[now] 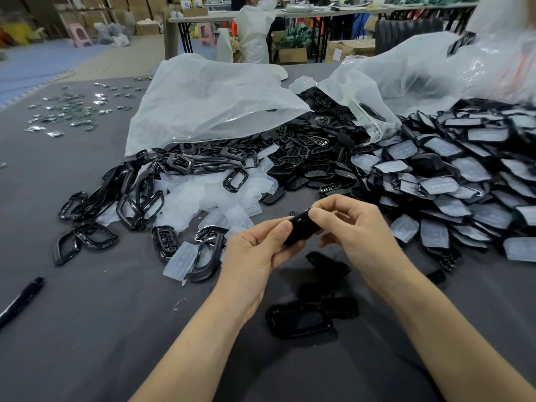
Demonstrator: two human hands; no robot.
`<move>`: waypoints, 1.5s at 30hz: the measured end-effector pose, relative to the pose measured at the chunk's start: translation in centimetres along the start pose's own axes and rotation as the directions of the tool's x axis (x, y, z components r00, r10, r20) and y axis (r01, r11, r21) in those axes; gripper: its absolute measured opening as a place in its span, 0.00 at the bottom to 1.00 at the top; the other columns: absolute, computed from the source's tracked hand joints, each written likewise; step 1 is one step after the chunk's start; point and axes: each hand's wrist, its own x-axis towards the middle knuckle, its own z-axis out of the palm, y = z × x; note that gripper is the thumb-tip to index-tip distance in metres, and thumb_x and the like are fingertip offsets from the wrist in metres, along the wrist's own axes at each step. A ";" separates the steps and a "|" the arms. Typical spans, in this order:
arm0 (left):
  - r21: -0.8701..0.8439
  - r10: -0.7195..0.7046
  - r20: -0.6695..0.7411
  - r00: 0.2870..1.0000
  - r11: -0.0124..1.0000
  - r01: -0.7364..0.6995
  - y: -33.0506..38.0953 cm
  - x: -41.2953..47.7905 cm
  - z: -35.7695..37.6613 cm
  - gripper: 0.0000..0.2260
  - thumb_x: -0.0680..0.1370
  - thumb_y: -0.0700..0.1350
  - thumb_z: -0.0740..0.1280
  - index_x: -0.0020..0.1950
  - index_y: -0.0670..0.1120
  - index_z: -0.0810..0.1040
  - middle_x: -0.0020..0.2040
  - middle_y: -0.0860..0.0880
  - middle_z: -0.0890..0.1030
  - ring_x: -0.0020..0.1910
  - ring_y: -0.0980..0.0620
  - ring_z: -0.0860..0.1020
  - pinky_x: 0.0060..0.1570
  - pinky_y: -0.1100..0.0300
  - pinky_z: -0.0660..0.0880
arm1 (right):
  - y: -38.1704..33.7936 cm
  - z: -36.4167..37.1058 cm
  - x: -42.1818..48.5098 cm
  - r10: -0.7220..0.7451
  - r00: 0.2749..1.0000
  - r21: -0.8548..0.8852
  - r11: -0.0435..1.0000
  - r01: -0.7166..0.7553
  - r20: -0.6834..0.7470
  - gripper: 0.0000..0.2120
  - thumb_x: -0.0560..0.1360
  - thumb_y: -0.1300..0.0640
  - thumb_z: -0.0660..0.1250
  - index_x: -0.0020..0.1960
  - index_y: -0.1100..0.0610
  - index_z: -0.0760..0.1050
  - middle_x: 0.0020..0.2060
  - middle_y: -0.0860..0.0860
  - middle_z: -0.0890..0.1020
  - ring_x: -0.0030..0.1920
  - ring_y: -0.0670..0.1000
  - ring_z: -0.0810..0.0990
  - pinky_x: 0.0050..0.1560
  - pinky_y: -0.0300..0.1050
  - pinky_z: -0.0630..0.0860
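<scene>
Both hands are meeting above the near middle of the desk. The left hand (pixel 255 248) is pinching a small black plastic key-fob shell piece (pixel 298 230) from the lower left, w/ thumb on top & fingers curled under. The right hand (pixel 356 224) is gripping its upper end, thumb & index finger curled round it, other fingers bending loosely. The shell piece is hanging tilted btwn the two hands, clear of the grey cloth-covered desk (pixel 101 329).

Right under the hands, a few glossy black shell halves (pixel 298 317) are lying on the cloth, partly blocked by the wrists. Just beyond the hands, heaps are crowding the way:
- black oval plastic frames (pixel 139 198) at left
- translucent white silicone button pads (pixel 203 192) mixed in w/ them
- black perforated button plates (pixel 307 152) in the middle
- a wide spread of black shells w/ pale pads fitted (pixel 452 181) at right

A crumpled translucent plastic bag at left (pixel 208 100) & a clear plastic bag at right (pixel 420 74) are sagging over the back of the heaps. Small green circuit boards (pixel 69 111) are lying scattered far left. A black marker pen (pixel 20 300) is lying at the near left edge, cut off by the frame.

Fingers are covering most of the held piece, so its exact shape is hard to make out. The bags are hiding the rear parts of the heaps. The right bag is running out of frame, & the shell halves below the hands are looking blurred.
</scene>
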 end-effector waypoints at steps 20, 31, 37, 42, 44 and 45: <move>0.621 0.265 0.045 0.963 0.748 -0.235 0.9 -0.8 -0.6 0.08 0.77 0.40 0.68 0.44 0.53 0.83 0.38 0.51 0.85 0.40 0.53 0.84 0.41 0.65 0.78 | -1.1 -1.5 -0.6 0.030 0.996 -0.060 0.998 -0.025 0.082 0.09 0.75 0.65 0.69 0.38 0.55 0.78 0.25 0.50 0.71 0.24 0.46 0.67 0.25 0.35 0.66; 0.998 0.500 0.057 0.864 -0.015 -0.057 1.5 -0.8 -1.4 0.17 0.76 0.42 0.67 0.65 0.50 0.78 0.60 0.47 0.81 0.65 0.44 0.71 0.71 0.44 0.53 | -2.7 -14.6 2.7 -0.514 0.722 -0.850 0.488 -0.197 -0.463 0.06 0.77 0.57 0.66 0.49 0.59 0.80 0.48 0.55 0.78 0.48 0.54 0.75 0.43 0.45 0.69; 0.990 0.304 -0.006 0.953 -0.130 0.048 1.1 -0.8 -1.5 0.24 0.76 0.44 0.61 0.72 0.56 0.69 0.69 0.54 0.73 0.68 0.48 0.64 0.65 0.49 0.60 | 0.2 -16.3 3.7 -0.282 0.894 -0.934 0.013 -0.358 -0.347 0.11 0.79 0.62 0.58 0.54 0.58 0.79 0.52 0.58 0.77 0.56 0.61 0.72 0.49 0.51 0.69; 0.990 0.374 0.112 0.921 0.034 -0.134 0.6 -0.4 -2.3 0.28 0.70 0.25 0.58 0.66 0.46 0.76 0.63 0.47 0.77 0.59 0.45 0.68 0.58 0.57 0.65 | -0.1 -16.0 4.0 -0.268 0.902 -0.937 0.017 -0.348 -0.340 0.12 0.79 0.60 0.58 0.54 0.57 0.79 0.54 0.58 0.79 0.58 0.62 0.72 0.55 0.54 0.70; 0.969 0.439 0.169 0.882 0.088 -0.230 0.6 -0.4 -2.0 0.29 0.69 0.22 0.57 0.63 0.44 0.78 0.61 0.46 0.77 0.58 0.45 0.71 0.58 0.60 0.66 | -0.4 -15.7 4.0 -0.287 0.897 -0.939 0.024 -0.343 -0.336 0.11 0.79 0.59 0.59 0.55 0.60 0.79 0.54 0.60 0.78 0.57 0.63 0.72 0.55 0.55 0.70; 0.954 0.467 0.196 0.862 0.114 -0.278 0.6 -0.3 -1.8 0.29 0.69 0.21 0.57 0.62 0.44 0.79 0.62 0.46 0.77 0.58 0.45 0.73 0.58 0.61 0.67 | -0.7 -15.3 3.9 -0.316 0.887 -0.940 0.050 -0.338 -0.336 0.11 0.79 0.60 0.59 0.56 0.61 0.78 0.55 0.61 0.78 0.57 0.63 0.72 0.55 0.55 0.69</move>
